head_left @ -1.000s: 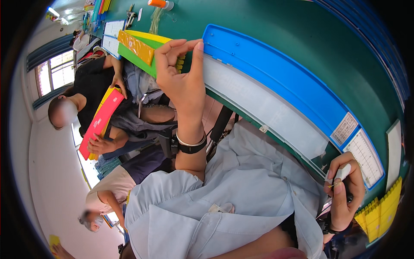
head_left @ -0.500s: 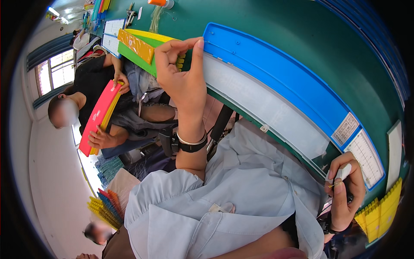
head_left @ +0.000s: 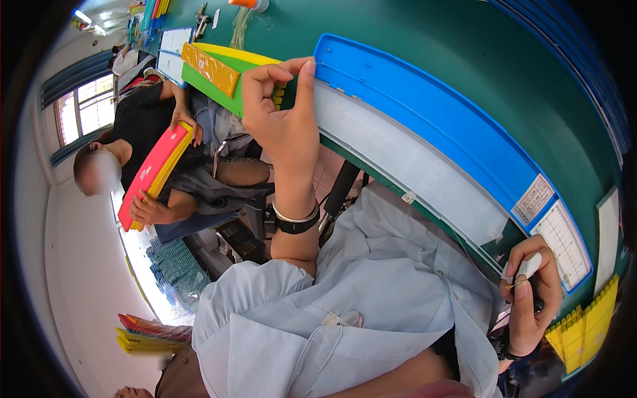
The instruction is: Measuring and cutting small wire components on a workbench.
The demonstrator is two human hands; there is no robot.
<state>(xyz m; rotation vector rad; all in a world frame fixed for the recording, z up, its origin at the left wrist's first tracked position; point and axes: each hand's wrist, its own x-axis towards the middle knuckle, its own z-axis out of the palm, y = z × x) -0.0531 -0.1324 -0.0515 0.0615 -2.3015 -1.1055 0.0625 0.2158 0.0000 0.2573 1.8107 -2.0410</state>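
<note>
A long, narrow blue case [head_left: 424, 119] lies open on the green table, its translucent panel [head_left: 405, 166] along the side closest to me. My left hand [head_left: 286, 129] is raised at the case's left end, thumb and forefinger pinched together near its corner. Whatever is in that pinch is too small to make out. At the case's right end, my right hand [head_left: 539, 292] grips a small white piece [head_left: 529, 266] between thumb and fingers. A thin yellowish strand shows at those fingertips. Beside that hand, a white label with ruled lines [head_left: 563, 242] is on the case.
Left of the case lie green and yellow boards [head_left: 212, 86] with an orange packet [head_left: 211, 66] on top. Yellow toothed strips [head_left: 584, 325] lie at the right edge. A seated person on the left holds red and yellow strips [head_left: 156, 172]. An orange-capped container [head_left: 251, 4] stands at the back.
My hands have barely moved. The person on the left has shifted the red and yellow strips slightly. Behind me, a bundle of coloured strips has swung lower and to the left.
</note>
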